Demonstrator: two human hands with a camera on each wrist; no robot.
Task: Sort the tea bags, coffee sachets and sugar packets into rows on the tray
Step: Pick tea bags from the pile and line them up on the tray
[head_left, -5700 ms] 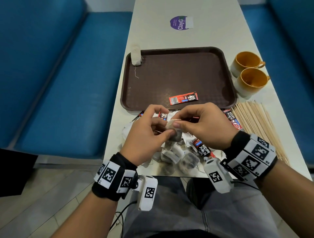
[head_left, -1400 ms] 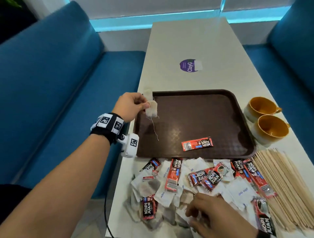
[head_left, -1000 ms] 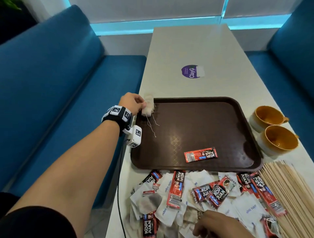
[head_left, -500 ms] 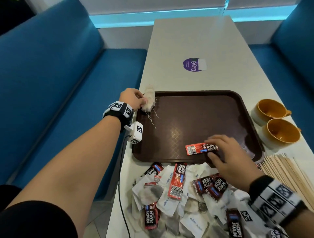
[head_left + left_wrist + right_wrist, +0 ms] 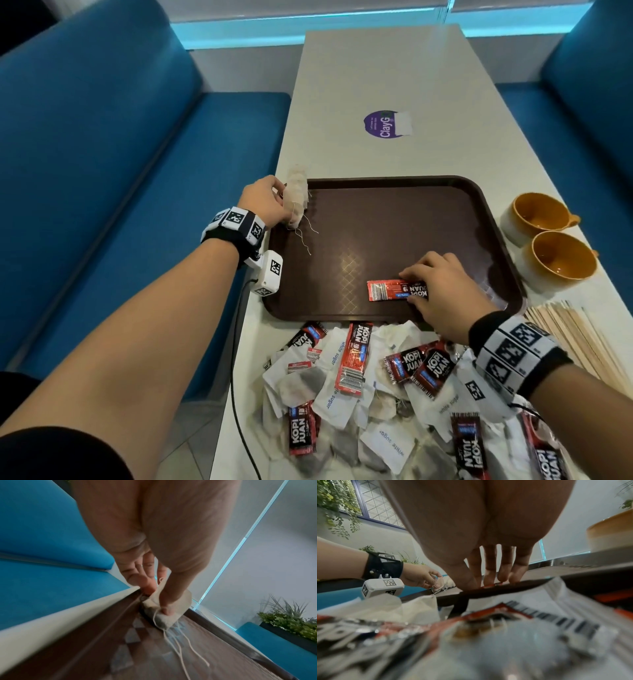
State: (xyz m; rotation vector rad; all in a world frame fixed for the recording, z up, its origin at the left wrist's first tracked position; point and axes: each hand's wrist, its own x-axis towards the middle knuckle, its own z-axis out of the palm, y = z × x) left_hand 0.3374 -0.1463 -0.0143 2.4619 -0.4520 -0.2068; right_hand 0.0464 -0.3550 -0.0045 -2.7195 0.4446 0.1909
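1. Head view: left hand (image 5: 265, 202) pinches tea bags (image 5: 296, 195) at the far-left corner of the brown tray (image 5: 394, 219); right hand (image 5: 442, 291) fingers rest flat on a red coffee sachet (image 5: 390, 290) lying on the tray.
2. Left wrist view: thumb and fingers (image 5: 171, 595) clamp the tea bag (image 5: 164, 619), strings trailing.
3. Right wrist view: straight fingertips (image 5: 489, 574) press the sachet.

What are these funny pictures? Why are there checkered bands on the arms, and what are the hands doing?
No machine here: a person wears three cameras. One sits on the head and looks down at the table. The other two sit on the wrists, on those checkered bands, and look along the fingers, so those pictures look odd and stretched.

The left hand pinches tea bags at the far left corner of the brown tray. The right hand lays straight fingers on a red coffee sachet on the tray.

Near the person lies a mixed pile of sachets, sugar packets and tea bags. On the right stand two orange cups and wooden stir sticks.
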